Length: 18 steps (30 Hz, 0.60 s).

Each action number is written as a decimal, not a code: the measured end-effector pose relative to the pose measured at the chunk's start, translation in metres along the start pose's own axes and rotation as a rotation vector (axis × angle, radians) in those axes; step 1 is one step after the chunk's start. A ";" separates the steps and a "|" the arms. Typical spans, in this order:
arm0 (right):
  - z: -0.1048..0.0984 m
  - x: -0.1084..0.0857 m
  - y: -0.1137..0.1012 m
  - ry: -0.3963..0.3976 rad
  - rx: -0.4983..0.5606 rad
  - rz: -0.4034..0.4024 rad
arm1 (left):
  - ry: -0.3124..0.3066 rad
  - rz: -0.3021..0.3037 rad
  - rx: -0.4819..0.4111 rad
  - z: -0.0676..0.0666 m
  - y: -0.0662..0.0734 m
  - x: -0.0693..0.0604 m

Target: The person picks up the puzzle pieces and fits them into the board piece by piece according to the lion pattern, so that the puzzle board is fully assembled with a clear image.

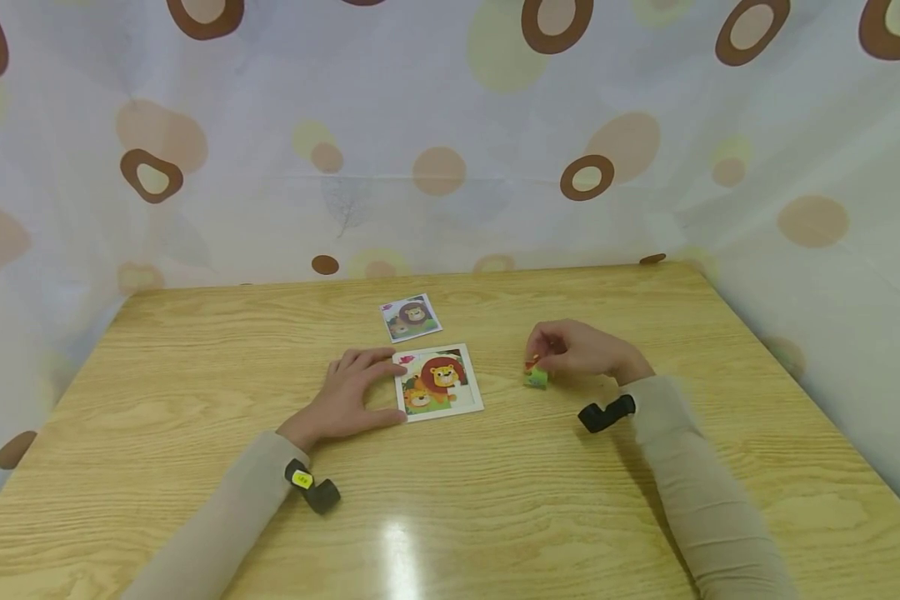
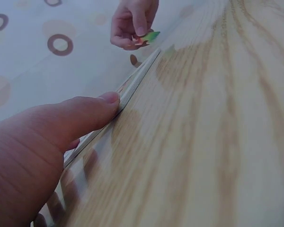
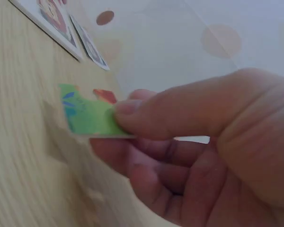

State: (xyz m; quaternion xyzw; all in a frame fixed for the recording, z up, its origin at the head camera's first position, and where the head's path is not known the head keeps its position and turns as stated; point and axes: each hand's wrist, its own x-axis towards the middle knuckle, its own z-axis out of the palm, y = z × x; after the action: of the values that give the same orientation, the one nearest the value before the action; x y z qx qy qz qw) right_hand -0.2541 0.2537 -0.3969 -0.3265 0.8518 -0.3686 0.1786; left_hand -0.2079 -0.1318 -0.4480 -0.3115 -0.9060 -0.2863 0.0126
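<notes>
A white-framed lion jigsaw puzzle [image 1: 476,400] lies on the table, with a pale gap at its lower right. My left hand [image 1: 347,396] holds its left side, thumb at the near corner and fingers by the far one. In the left wrist view the thumb [image 2: 92,113] touches the frame's edge. To the right, my right hand [image 1: 581,350] pinches a green puzzle piece [image 3: 92,116] with a reddish-orange patch, between thumb and fingers, just above the table. The curled fingers hide part of this piece.
Behind the puzzle lies a small picture card [image 1: 411,318] with the same lion scene. The wooden table [image 1: 495,500] ends at a patterned curtain [image 1: 450,225] at the back and sides. Black wrist cameras are worn on both sleeves.
</notes>
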 end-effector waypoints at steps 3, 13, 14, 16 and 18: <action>0.009 0.008 -0.002 0.047 0.013 0.008 | -0.001 0.000 0.000 0.000 0.000 0.000; 0.038 0.030 -0.021 0.116 0.062 0.011 | -0.001 -0.001 -0.007 -0.002 0.003 0.000; 0.041 0.032 -0.023 0.121 0.069 0.009 | -0.001 -0.002 -0.007 -0.002 0.003 0.000; 0.046 0.036 -0.025 0.129 0.082 0.003 | -0.001 -0.003 -0.007 -0.002 0.003 0.000; 0.051 0.040 -0.028 0.136 0.096 -0.003 | -0.001 -0.002 -0.009 -0.002 0.002 0.000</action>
State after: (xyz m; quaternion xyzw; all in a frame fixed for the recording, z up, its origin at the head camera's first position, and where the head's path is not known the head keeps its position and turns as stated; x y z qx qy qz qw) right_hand -0.2435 0.1862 -0.4124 -0.2930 0.8428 -0.4308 0.1352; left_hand -0.2066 -0.1317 -0.4451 -0.3108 -0.9050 -0.2903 0.0106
